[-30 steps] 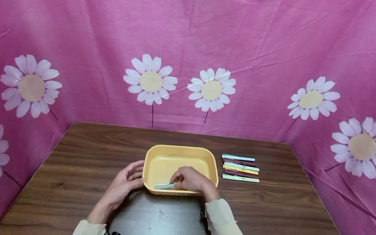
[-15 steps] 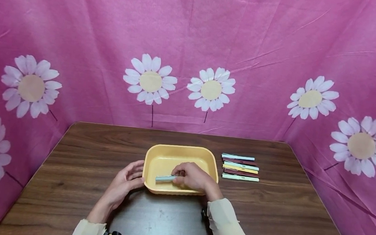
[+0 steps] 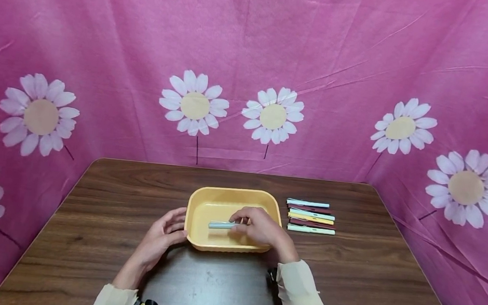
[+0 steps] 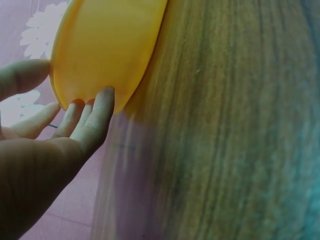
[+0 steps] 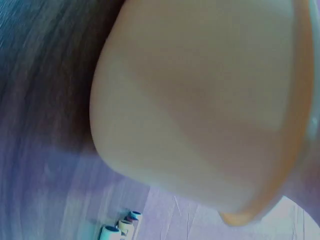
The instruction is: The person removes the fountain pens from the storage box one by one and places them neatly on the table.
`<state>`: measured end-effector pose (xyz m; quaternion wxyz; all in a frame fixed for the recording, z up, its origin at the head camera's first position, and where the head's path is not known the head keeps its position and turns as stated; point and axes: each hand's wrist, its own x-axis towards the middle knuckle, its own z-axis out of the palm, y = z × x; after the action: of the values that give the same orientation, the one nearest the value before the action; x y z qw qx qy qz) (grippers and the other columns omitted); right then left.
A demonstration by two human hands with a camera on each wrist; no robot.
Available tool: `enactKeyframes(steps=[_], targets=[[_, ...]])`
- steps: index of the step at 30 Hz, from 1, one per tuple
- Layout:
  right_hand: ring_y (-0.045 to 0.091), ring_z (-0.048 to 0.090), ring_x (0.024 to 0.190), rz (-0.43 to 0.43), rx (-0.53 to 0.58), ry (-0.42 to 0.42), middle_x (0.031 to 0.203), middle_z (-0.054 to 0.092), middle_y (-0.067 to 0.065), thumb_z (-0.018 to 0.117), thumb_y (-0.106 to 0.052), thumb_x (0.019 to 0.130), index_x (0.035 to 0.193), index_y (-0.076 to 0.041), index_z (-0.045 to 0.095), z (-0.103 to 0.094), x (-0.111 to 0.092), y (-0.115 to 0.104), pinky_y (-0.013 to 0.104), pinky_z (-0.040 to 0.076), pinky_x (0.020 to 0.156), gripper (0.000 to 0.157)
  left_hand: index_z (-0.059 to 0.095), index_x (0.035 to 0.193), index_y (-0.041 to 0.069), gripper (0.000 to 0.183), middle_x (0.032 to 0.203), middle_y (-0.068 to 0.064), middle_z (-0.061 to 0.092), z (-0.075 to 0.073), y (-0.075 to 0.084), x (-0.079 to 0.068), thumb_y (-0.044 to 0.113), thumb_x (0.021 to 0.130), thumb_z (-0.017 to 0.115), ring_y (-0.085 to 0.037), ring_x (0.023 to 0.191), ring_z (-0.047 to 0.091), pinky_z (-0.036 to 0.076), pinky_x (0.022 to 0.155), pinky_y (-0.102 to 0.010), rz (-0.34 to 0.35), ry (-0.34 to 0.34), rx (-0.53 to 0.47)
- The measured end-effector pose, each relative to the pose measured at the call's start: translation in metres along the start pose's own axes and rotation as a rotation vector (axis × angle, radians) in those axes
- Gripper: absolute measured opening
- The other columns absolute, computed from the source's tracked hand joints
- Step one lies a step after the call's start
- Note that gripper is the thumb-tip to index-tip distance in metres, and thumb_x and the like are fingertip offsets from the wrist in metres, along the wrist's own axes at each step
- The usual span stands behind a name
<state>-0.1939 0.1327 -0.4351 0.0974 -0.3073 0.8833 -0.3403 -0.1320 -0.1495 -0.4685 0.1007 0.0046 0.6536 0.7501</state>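
Observation:
A light blue pen (image 3: 220, 225) is pinched between the thumb and fingers of my right hand (image 3: 257, 227). That hand is over the inside of a yellow plastic basin (image 3: 192, 201), and the pen lies level, pointing left. My left hand (image 3: 161, 235) rests at the basin's left end. In the left wrist view, its fairly straight fingers (image 4: 95, 120) touch the outer wall of the basin (image 4: 107, 45) and the thumb meets the rim. The right wrist view is mostly filled by the basin's outer wall (image 5: 190, 100), so the right fingers are hidden there.
To the right of the basin, several capped pens (image 3: 311, 217) in light blue, maroon, mint and yellow lie side by side in a row. Everything stands on a brown wooden table (image 3: 373, 265). A pink cloth with daisies (image 3: 245, 41) hangs behind and at both sides.
My right hand has lifted the pen from near the basin's front wall, moving it back and slightly right. The left hand has stayed at the left end.

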Motion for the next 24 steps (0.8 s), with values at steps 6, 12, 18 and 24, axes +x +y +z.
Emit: enactKeyframes(steps=[6, 12, 18, 24], targets=[[0.007, 0.054, 0.078, -0.018, 0.010, 0.032, 0.087, 0.065, -0.008, 0.076, -0.013, 0.091, 0.106, -0.009, 0.078, -0.008, -0.009, 0.001, 0.025, 0.047, 0.070, 0.016, 0.038, 0.150, -0.005, 0.063, 0.141, -0.029, 0.046, 0.000, -0.003, -0.001, -0.012, 0.091, 0.060, -0.039, 0.128, 0.049, 0.054, 0.089, -0.028, 0.003, 0.004, 0.000], [0.008, 0.055, 0.080, -0.020, 0.022, 0.073, 0.088, 0.065, -0.010, 0.076, -0.013, 0.091, 0.106, -0.010, 0.078, -0.015, -0.018, 0.003, 0.026, 0.048, 0.071, 0.015, 0.039, 0.149, -0.005, 0.062, 0.140, -0.030, 0.047, 0.001, -0.003, 0.001, -0.012, 0.091, 0.060, -0.036, 0.126, 0.050, 0.055, 0.088, -0.029, 0.003, 0.009, -0.011], [0.007, 0.058, 0.082, -0.028, 0.008, 0.114, 0.088, 0.065, -0.009, 0.075, -0.013, 0.092, 0.105, -0.012, 0.078, -0.022, -0.024, 0.006, 0.026, 0.048, 0.071, 0.014, 0.039, 0.149, -0.005, 0.062, 0.141, -0.029, 0.047, 0.001, -0.004, 0.001, -0.012, 0.091, 0.059, -0.035, 0.125, 0.051, 0.055, 0.088, -0.029, 0.003, 0.008, -0.013], [0.007, 0.059, 0.082, -0.021, 0.013, 0.135, 0.089, 0.067, -0.009, 0.075, -0.013, 0.092, 0.104, -0.012, 0.078, -0.026, -0.030, 0.009, 0.026, 0.049, 0.071, 0.013, 0.038, 0.150, -0.005, 0.063, 0.141, -0.029, 0.046, 0.001, -0.004, -0.001, -0.011, 0.091, 0.061, -0.037, 0.126, 0.051, 0.055, 0.088, -0.029, 0.001, 0.005, -0.009]])
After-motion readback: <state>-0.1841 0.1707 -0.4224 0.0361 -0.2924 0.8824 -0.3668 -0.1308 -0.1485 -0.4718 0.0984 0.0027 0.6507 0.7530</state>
